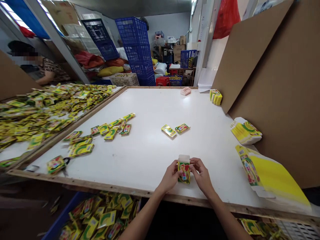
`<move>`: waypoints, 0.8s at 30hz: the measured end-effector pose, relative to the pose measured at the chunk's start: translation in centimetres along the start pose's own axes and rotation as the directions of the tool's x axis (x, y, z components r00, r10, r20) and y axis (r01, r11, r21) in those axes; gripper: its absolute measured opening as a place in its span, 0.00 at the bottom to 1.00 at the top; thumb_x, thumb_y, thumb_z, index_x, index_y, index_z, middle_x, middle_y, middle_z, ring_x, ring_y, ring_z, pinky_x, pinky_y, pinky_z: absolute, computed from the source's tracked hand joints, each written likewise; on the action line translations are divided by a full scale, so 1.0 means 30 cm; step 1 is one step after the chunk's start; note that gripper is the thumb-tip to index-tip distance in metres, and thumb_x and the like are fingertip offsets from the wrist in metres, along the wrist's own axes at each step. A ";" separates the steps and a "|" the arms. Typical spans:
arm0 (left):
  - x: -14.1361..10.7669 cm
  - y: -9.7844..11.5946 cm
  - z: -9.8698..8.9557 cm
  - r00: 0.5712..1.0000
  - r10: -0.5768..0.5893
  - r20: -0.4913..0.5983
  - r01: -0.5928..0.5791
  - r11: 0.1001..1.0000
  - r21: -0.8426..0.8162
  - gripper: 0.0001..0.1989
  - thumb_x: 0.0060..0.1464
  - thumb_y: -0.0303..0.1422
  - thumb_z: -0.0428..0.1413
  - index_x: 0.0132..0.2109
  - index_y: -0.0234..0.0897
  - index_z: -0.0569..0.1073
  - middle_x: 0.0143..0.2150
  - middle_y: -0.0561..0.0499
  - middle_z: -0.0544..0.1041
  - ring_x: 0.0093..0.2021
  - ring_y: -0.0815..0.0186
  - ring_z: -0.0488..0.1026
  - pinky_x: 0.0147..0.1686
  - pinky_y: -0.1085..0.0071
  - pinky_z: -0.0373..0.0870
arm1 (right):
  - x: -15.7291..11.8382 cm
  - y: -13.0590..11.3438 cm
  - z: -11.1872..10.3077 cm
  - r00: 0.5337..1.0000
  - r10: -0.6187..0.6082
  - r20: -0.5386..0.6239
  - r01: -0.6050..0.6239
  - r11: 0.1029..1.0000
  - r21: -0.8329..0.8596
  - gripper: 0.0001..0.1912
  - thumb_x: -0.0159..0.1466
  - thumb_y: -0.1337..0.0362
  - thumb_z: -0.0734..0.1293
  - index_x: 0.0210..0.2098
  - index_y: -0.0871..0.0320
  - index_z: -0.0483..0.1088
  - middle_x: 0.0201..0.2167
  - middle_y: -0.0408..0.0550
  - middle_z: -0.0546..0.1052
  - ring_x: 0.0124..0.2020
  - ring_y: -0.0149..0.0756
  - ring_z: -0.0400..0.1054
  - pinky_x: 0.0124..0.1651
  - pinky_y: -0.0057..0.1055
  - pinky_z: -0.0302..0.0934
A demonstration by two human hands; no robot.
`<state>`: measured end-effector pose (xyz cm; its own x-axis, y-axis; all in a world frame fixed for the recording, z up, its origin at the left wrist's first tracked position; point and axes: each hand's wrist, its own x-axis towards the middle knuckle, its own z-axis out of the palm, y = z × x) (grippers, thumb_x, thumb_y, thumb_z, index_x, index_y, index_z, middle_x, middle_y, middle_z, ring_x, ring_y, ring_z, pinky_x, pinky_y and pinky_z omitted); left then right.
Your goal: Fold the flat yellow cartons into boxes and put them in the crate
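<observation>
Near the front edge of the white table (147,156), my left hand (172,176) grips the left side of a small yellow and green box (184,173). On its right side, my right hand (200,171) closes its fingers on the same box. The box stands upright with its white top flap raised, and its printed face is towards me. Farther back lie a yellow packet (168,131) and a green and red packet (182,128), side by side.
Flat yellow cartons (275,176) and smaller carton stacks (246,130) line the right side by a cardboard panel (252,60). Several packets (111,132) lie at the left. Beyond a wooden strip is a large packet pile (57,100), with a person (51,68) behind. A blue crate (58,216) sits below.
</observation>
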<state>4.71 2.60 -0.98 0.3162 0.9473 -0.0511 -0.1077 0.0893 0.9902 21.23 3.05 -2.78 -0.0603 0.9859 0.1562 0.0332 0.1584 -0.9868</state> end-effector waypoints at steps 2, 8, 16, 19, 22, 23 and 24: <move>-0.036 -0.005 -0.006 1.000 -0.014 -0.020 0.013 0.998 -0.054 0.24 0.53 0.31 0.56 0.54 0.40 0.55 0.41 0.46 0.76 0.37 0.64 0.75 0.38 0.68 0.70 | -0.010 0.005 0.007 0.998 0.018 0.055 -0.017 1.000 -0.019 0.16 0.64 0.54 0.63 0.47 0.55 0.66 0.41 0.50 0.75 0.40 0.39 0.71 0.42 0.34 0.66; -0.085 -0.021 -0.023 0.997 -0.078 0.003 0.078 0.997 0.000 0.19 0.52 0.32 0.58 0.49 0.39 0.61 0.38 0.49 0.74 0.34 0.66 0.73 0.33 0.71 0.69 | -0.023 -0.006 0.015 0.975 0.060 0.215 -0.026 0.987 -0.159 0.17 0.65 0.51 0.60 0.32 0.57 0.72 0.29 0.46 0.75 0.32 0.37 0.69 0.36 0.31 0.63; -0.075 0.003 0.008 0.993 0.060 -0.106 -0.060 0.998 0.004 0.17 0.54 0.32 0.56 0.51 0.40 0.63 0.46 0.47 0.73 0.43 0.64 0.73 0.44 0.67 0.69 | -0.037 -0.010 0.038 0.999 0.018 0.046 -0.016 0.999 -0.044 0.20 0.62 0.53 0.65 0.50 0.56 0.68 0.34 0.47 0.77 0.35 0.38 0.71 0.39 0.32 0.66; -0.089 0.023 0.016 0.992 0.065 -0.107 -0.054 0.993 0.106 0.14 0.56 0.32 0.54 0.50 0.39 0.67 0.47 0.46 0.75 0.44 0.63 0.73 0.45 0.66 0.69 | -0.044 -0.023 0.032 0.997 0.002 0.083 0.003 0.998 -0.067 0.15 0.63 0.53 0.64 0.40 0.56 0.74 0.37 0.50 0.78 0.40 0.41 0.72 0.43 0.35 0.66; -0.095 0.042 0.018 0.987 0.079 -0.138 -0.046 0.972 0.228 0.10 0.56 0.34 0.53 0.43 0.36 0.73 0.42 0.46 0.77 0.43 0.62 0.74 0.47 0.66 0.68 | -0.058 -0.040 0.033 0.996 -0.017 0.082 0.025 0.995 -0.096 0.15 0.63 0.53 0.64 0.34 0.55 0.76 0.38 0.50 0.78 0.43 0.43 0.71 0.46 0.37 0.66; -0.096 0.047 0.019 0.984 0.085 -0.157 -0.045 0.969 0.244 0.10 0.56 0.35 0.53 0.42 0.35 0.74 0.41 0.46 0.78 0.42 0.62 0.74 0.46 0.67 0.69 | -0.064 -0.044 0.036 0.997 -0.020 0.072 0.028 0.994 -0.102 0.15 0.63 0.52 0.64 0.34 0.55 0.76 0.38 0.50 0.78 0.43 0.43 0.71 0.46 0.38 0.66; -0.095 0.051 0.022 0.980 0.090 -0.179 -0.043 0.967 0.251 0.10 0.56 0.36 0.54 0.41 0.35 0.75 0.40 0.46 0.78 0.41 0.62 0.74 0.45 0.67 0.69 | -0.068 -0.047 0.039 0.998 -0.021 0.061 0.028 0.994 -0.108 0.15 0.63 0.52 0.64 0.35 0.55 0.76 0.38 0.51 0.78 0.42 0.43 0.71 0.45 0.38 0.66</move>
<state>4.26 -0.16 0.78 0.1316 0.9912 0.0158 0.1185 -0.0315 0.9925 20.14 0.74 -1.75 -0.1213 0.9772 0.1745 0.1395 0.1908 -0.9717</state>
